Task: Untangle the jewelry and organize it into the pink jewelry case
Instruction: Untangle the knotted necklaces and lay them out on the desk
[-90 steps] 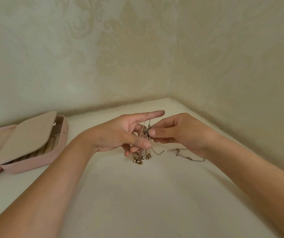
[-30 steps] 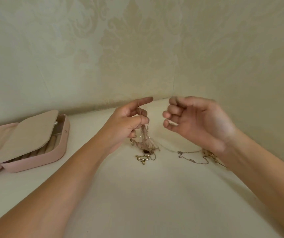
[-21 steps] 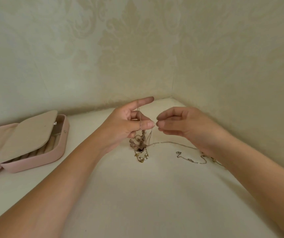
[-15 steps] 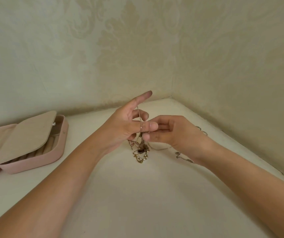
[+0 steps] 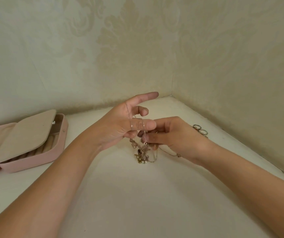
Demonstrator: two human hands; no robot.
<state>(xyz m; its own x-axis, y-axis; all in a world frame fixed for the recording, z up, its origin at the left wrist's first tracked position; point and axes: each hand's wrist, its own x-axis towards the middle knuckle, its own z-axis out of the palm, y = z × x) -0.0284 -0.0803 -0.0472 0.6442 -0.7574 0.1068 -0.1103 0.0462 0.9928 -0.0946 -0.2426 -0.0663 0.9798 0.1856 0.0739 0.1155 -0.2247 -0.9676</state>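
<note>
Jewelry tangle (image 5: 143, 155) sits at the centre of the frame on the cream desk (image 5: 137, 203), a small knot of gold-coloured links and pale beads just below both hands. Two patterned beige walls (image 5: 103, 48) meet in a corner behind it. A few metal rings (image 5: 200, 130) lie on the desk right of centre, just behind the right hand (image 5: 174, 136) and partly hidden by it. That hand and its wrist also cover part of a strand that trails from the knot toward the right.

A thin chain (image 5: 131, 121) rises from the knot almost straight up, so the long axis of the piece runs vertically in the frame. It crosses the thumb of the left hand (image 5: 120, 126) in two places and passes on over the base of the index finger. The left fingers (image 5: 146, 96) are spread unevenly: the index points out to the right, the middle one is bent, and the others curl in under the straight thumb, holding the looped chain up. The right fingers (image 5: 160, 121) are drawn together and pinch the same chain near a small clasp ring, just under the left thumb tip.

At the left edge lies the pink jewelry case (image 5: 34, 160), open, well apart from the knot. A beige inner flap (image 5: 22, 134) covers most of its interior; ribbed beige rolls show under the flap's lower edge. Whether any jewelry is inside cannot be told.
</note>
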